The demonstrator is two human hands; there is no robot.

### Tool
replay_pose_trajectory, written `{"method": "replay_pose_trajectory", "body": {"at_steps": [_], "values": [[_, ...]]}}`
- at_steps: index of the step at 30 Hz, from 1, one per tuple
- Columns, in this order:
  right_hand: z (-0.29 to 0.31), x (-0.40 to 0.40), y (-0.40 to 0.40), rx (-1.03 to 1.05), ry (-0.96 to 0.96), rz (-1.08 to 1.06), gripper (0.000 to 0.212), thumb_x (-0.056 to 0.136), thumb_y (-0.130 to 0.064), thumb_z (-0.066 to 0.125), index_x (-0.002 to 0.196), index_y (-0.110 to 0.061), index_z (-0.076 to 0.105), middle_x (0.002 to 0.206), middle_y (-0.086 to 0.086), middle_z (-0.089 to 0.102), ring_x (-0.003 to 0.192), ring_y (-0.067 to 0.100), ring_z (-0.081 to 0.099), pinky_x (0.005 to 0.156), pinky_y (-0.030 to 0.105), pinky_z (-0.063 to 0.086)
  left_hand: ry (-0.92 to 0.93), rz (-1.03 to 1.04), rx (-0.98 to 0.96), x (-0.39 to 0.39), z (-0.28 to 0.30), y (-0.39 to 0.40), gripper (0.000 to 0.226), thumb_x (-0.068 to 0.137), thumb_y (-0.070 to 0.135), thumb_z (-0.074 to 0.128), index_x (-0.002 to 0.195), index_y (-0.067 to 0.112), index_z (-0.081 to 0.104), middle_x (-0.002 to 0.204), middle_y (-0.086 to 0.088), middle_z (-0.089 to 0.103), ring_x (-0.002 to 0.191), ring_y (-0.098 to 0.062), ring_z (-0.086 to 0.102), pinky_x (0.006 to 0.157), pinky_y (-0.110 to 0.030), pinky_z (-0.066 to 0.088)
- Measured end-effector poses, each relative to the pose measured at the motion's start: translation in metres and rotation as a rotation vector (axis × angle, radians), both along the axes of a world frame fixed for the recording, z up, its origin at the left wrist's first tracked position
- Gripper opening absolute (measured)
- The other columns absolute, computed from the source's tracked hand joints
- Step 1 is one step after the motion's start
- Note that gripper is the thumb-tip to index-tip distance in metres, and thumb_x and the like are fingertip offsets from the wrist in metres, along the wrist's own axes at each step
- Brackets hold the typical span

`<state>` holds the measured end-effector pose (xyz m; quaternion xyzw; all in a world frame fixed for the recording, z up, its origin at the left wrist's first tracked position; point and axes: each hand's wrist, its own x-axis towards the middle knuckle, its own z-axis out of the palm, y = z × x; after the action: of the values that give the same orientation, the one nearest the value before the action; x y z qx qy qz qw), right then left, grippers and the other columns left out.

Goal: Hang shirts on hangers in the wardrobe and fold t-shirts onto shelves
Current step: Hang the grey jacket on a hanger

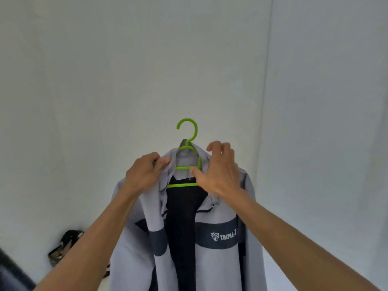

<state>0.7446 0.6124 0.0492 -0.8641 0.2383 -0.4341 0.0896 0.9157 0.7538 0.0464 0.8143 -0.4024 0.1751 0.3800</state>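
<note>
A light grey jacket-style shirt [218, 267] with a dark band and white "TRIPLE-F" lettering hangs open on a bright green plastic hanger [187, 131], held up in front of a pale wall. My left hand [144, 173] pinches the left side of the collar. My right hand [218, 171] grips the right shoulder of the garment and the hanger, thumb on the hanger's upper bar. The hanger's hook is free in the air, hooked on nothing. The dark lining shows down the open front.
A pale wall [105, 80] fills the view, with a corner line [266, 80] running down at the right. Dark items [63, 246] lie on the floor at the lower left. A dark edge [12, 274] shows at the bottom left corner.
</note>
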Motion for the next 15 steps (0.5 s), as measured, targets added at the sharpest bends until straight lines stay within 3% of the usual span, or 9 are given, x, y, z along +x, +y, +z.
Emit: {"method": "replay_pose_trajectory", "body": {"at_steps": [3, 5, 7, 9, 11, 14, 15], "values": [[-0.039, -0.007, 0.002, 0.091, 0.162, -0.076, 0.052, 0.083, -0.024, 0.069, 0.120, -0.018, 0.033, 0.116, 0.002, 0.047, 0.101, 0.024, 0.051, 0.065, 0.036, 0.043, -0.001, -0.007, -0.023, 0.002, 0.012, -0.002, 0.046, 0.099, 0.053, 0.048, 0.068, 0.020, 0.044, 0.062, 0.004, 0.050, 0.064, -0.019, 0.048, 0.059, -0.034, 0.032], [-0.035, -0.012, -0.006, 0.241, 0.142, -0.008, 0.043, 0.083, -0.006, 0.062, 0.115, -0.016, 0.035, 0.099, 0.002, 0.053, 0.083, 0.024, 0.056, 0.059, 0.037, 0.043, -0.013, 0.006, -0.032, 0.005, 0.016, 0.001, 0.044, 0.099, 0.052, 0.049, 0.070, 0.019, 0.048, 0.064, 0.004, 0.052, 0.065, -0.018, 0.050, 0.059, -0.034, 0.033], [-0.018, -0.020, -0.018, 0.301, 0.086, 0.024, 0.035, 0.079, 0.003, 0.057, 0.106, -0.013, 0.042, 0.086, -0.001, 0.051, 0.076, 0.023, 0.055, 0.060, 0.038, 0.046, -0.016, 0.052, -0.032, 0.012, 0.014, 0.009, 0.043, 0.099, 0.051, 0.049, 0.074, 0.017, 0.052, 0.067, 0.002, 0.055, 0.068, -0.020, 0.053, 0.057, -0.034, 0.034], [0.006, -0.031, -0.024, 0.299, 0.025, 0.018, 0.030, 0.073, 0.005, 0.054, 0.098, -0.012, 0.050, 0.084, -0.001, 0.051, 0.075, 0.023, 0.055, 0.059, 0.035, 0.047, -0.001, 0.085, -0.032, 0.019, 0.006, 0.017, 0.042, 0.099, 0.050, 0.048, 0.075, 0.015, 0.052, 0.067, 0.000, 0.056, 0.070, -0.024, 0.054, 0.058, -0.035, 0.035], [0.030, -0.040, -0.019, 0.280, 0.099, 0.095, 0.024, 0.071, 0.002, 0.058, 0.088, -0.015, 0.055, 0.083, 0.000, 0.057, 0.073, 0.022, 0.059, 0.054, 0.029, 0.046, 0.020, 0.089, -0.052, 0.020, -0.002, 0.020, 0.043, 0.100, 0.048, 0.048, 0.074, 0.014, 0.051, 0.066, -0.001, 0.055, 0.069, -0.027, 0.054, 0.058, -0.035, 0.035], [0.045, -0.048, -0.013, 0.593, 0.466, 0.551, 0.013, 0.084, -0.012, 0.073, 0.085, -0.013, 0.060, 0.077, 0.003, 0.067, 0.060, 0.017, 0.062, 0.052, 0.026, 0.049, -0.008, 0.089, -0.086, 0.015, 0.000, 0.018, 0.044, 0.100, 0.048, 0.048, 0.074, 0.012, 0.051, 0.065, -0.002, 0.055, 0.066, -0.026, 0.053, 0.056, -0.035, 0.035], [0.042, -0.049, -0.016, 0.681, 0.481, 0.618, 0.013, 0.087, -0.017, 0.074, 0.085, -0.012, 0.062, 0.077, 0.005, 0.067, 0.062, 0.018, 0.061, 0.054, 0.027, 0.050, -0.024, 0.089, -0.091, 0.013, 0.003, 0.019, 0.045, 0.100, 0.049, 0.048, 0.075, 0.012, 0.052, 0.065, -0.002, 0.055, 0.066, -0.024, 0.053, 0.055, -0.034, 0.035]]}}
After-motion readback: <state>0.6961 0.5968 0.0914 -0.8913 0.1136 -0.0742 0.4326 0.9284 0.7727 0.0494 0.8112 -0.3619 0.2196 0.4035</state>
